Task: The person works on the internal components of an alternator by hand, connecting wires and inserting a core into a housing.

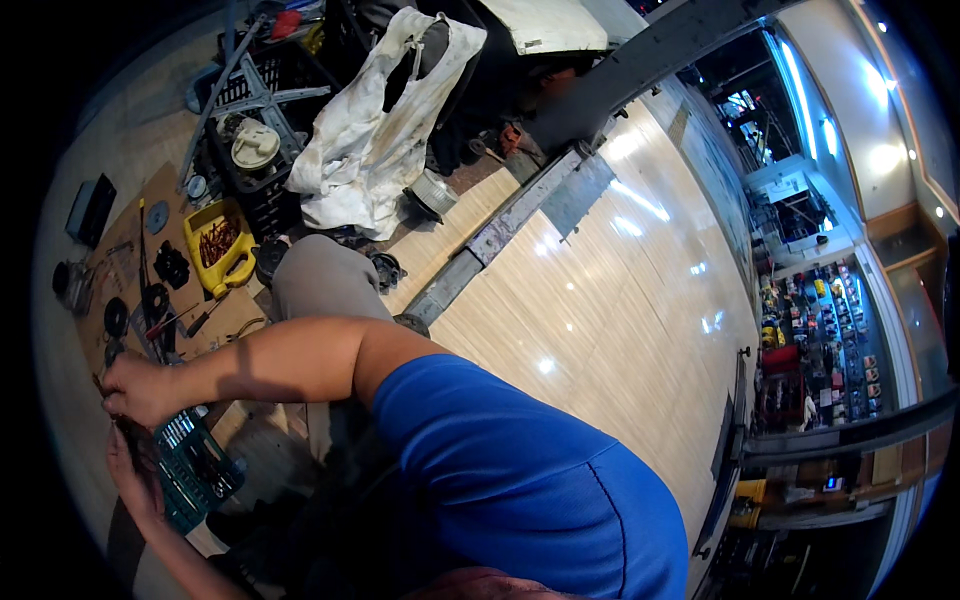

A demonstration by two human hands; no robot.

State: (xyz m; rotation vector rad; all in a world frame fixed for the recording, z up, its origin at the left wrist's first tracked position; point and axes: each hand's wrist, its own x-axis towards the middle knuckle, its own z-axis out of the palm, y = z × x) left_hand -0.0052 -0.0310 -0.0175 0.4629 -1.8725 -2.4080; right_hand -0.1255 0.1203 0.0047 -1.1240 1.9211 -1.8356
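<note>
Both my hands are close together at the far left, above the edge of a cardboard sheet [150,220]. My right hand [143,391] is closed, its fingers pinched on something too small to make out. Just below it, my left hand [133,478] comes up from the lower edge, its fingers curled by a dark part that I cannot name. Beside them, a green socket set case [178,500] lies open with metal pieces in its slots. A screwdriver [203,319] and a black ring [116,317] rest on the cardboard nearby.
A yellow cut-open jug [238,275] holds small brownish parts. Behind it stand a black crate [268,205] and a stained white cloth [350,150]. A metal lift arm [470,265] crosses the tiled floor. My knee [325,280] is close to my right forearm.
</note>
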